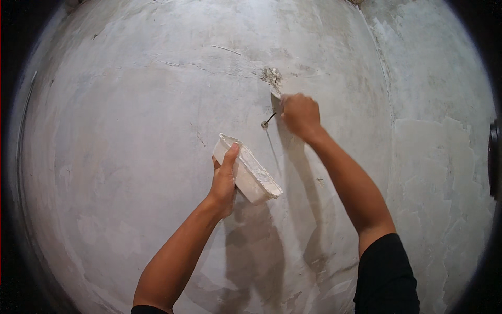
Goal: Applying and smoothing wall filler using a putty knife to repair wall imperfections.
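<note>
My left hand [222, 183] grips a white rectangular trough [251, 186] smeared with white paste, with the thumb over its rim. Higher up, my right hand [300, 115] is closed on a scraping tool, mostly hidden by my fingers, whose pale blade [275, 95] sits just below a rough, broken patch [271, 77] in the grey plastered wall [130, 120]. Below and left of that hand, a thin dark metal rod [271, 118] sticks out of a small round fitting on the wall, above the trough.
A crack runs leftward from the damaged patch. At the right is an uneven, smeared plaster section [429, 172] beside a vertical seam, and a dark object [493, 159] at the rim. A thin line, possibly a cable [23, 120], runs vertically along the far left. My arms' shadows fall on the wall.
</note>
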{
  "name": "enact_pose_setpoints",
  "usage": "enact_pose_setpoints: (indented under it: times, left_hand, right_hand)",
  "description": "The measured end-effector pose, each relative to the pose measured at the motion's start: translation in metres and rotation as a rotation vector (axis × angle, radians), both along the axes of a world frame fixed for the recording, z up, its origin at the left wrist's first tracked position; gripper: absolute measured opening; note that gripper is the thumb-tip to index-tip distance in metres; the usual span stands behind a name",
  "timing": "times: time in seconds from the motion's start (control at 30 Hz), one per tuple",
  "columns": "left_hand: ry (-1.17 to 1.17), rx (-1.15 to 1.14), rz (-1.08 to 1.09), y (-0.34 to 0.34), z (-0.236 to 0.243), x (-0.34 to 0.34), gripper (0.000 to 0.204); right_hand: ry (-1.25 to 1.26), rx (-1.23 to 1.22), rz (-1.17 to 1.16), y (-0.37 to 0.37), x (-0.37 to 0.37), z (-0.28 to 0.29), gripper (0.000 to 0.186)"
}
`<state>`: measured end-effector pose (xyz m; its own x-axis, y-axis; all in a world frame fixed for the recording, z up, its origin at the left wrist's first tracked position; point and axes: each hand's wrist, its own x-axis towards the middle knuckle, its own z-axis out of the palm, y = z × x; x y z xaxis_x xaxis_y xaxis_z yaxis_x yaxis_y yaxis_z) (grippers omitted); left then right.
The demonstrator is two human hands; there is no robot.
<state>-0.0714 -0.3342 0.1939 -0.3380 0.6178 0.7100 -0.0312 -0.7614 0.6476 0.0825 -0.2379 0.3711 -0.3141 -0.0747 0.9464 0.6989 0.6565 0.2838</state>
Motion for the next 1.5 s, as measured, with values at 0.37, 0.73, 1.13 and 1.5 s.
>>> enact_pose_setpoints:
  times: [0.37, 0.73, 1.13, 1.5]
  left_hand:
    - [0.057, 0.005, -0.019, -0.005, 0.003, 0.007, 0.09]
    - [0.071, 0.015, 0.072, -0.006, 0.0, 0.004, 0.089]
    - [0.092, 0.007, 0.048, -0.011, -0.001, 0.011, 0.092]
    - [0.085, 0.035, 0.039, -0.004, -0.002, -0.001, 0.09]
  right_hand:
    - [0.228, 0.006, 0.127, 0.01, 0.051, 0.021, 0.023]
    - [0.162, 0.03, 0.257, 0.005, 0.041, -0.034, 0.018]
    - [0.044, 0.409, 0.333, 0.065, 0.053, -0.043, 0.02]
    - [-0.408, 0.193, 0.054, 0.044, 0.054, -0.094, 0.012]
